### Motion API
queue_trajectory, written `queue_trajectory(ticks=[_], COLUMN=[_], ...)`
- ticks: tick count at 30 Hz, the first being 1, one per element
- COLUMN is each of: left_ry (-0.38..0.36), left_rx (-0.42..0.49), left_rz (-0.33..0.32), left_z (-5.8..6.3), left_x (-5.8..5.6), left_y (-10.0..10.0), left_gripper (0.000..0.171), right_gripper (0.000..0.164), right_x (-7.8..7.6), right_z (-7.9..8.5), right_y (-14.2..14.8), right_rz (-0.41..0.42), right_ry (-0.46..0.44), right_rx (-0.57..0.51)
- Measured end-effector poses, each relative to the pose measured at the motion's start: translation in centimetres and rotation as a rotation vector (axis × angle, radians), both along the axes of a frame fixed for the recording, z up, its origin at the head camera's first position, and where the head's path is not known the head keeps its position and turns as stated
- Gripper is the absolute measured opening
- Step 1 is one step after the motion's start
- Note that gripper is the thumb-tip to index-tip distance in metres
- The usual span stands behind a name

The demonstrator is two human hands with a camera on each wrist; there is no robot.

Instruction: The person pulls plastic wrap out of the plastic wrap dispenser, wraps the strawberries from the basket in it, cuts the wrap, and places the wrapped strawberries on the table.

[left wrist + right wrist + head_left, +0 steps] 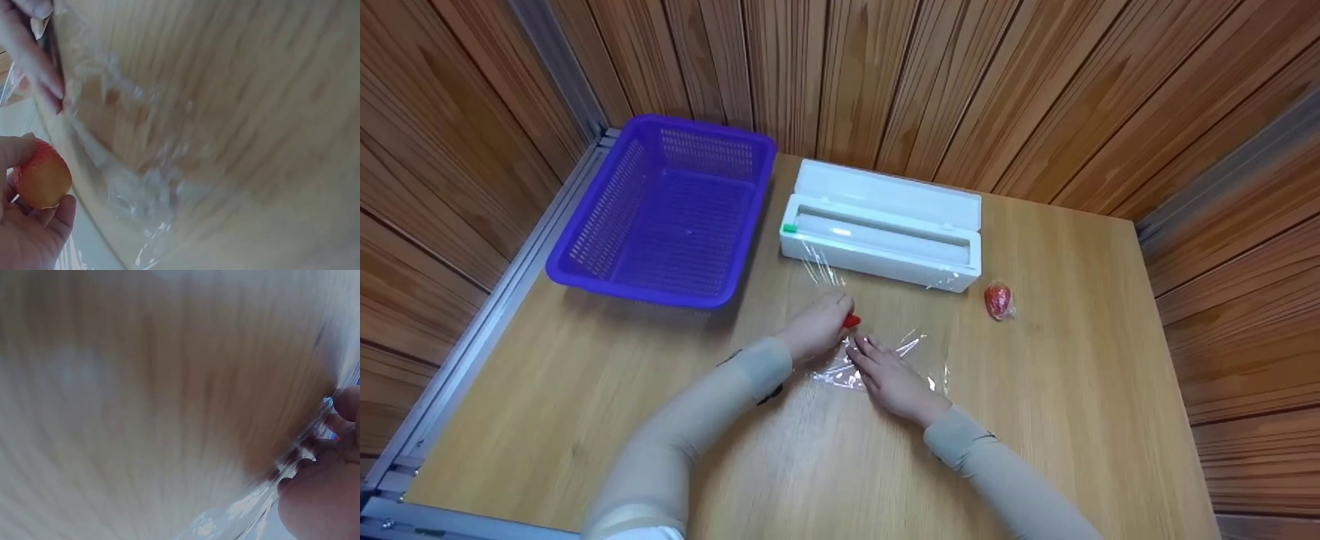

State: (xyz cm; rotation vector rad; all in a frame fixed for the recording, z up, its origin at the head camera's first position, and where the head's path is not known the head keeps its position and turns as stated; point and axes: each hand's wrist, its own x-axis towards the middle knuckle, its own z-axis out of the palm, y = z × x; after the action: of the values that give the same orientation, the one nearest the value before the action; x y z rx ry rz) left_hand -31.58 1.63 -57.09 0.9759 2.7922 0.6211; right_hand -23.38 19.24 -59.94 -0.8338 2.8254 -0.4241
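My left hand (816, 327) pinches a strawberry (45, 175) between thumb and fingers, just above the table. It is red and dimpled, fading to pale orange at one end. Under and beside it lies a crinkled sheet of cling film (911, 346), flat on the wood with shiny folds. My right hand (896, 381) rests on this sheet, its fingers stretched out towards the left hand. Seen from the right wrist, the film (242, 506) runs along under the fingertips. Strips of loose film also hang from the front of a white cling film box (877, 264) beyond the hands.
The box stands with its lid (889, 193) raised, a film roll (885, 237) inside and a green slider (790, 228) at its left end. To its right lies a film-wrapped strawberry (998, 300). A purple basket (641, 294) stands at the back left. Wood-panelled walls (855, 82) enclose the table.
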Motion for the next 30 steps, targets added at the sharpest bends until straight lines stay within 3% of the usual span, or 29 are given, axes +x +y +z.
queue_trajectory(ticks=[3,12,22,30], left_ry=[0.016,-0.044,0.008,0.061], left_rx=[-0.002,-0.049,-0.076,-0.028], left_rz=[0.013,0.051,0.017,-0.005], left_z=[-0.4,-0.7,-0.6,-0.7], left_x=[0.0,-0.1,-0.2,0.1], left_y=[0.2,0.5,0.5,0.5], left_gripper=[0.014,0.016,0.022,0.015], right_gripper=[0.046,0.048,0.050,0.050], right_x=[0.0,0.2,1.5,3.1], right_z=[0.1,0.1,0.3,0.6], right_y=[0.0,0.2,1.6,4.0], right_rz=[0.003,0.010,-0.027,-0.026], right_ry=[-0.002,-0.014,-0.145,-0.101], right_rx=[0.011,0.010,0.017,-0.026])
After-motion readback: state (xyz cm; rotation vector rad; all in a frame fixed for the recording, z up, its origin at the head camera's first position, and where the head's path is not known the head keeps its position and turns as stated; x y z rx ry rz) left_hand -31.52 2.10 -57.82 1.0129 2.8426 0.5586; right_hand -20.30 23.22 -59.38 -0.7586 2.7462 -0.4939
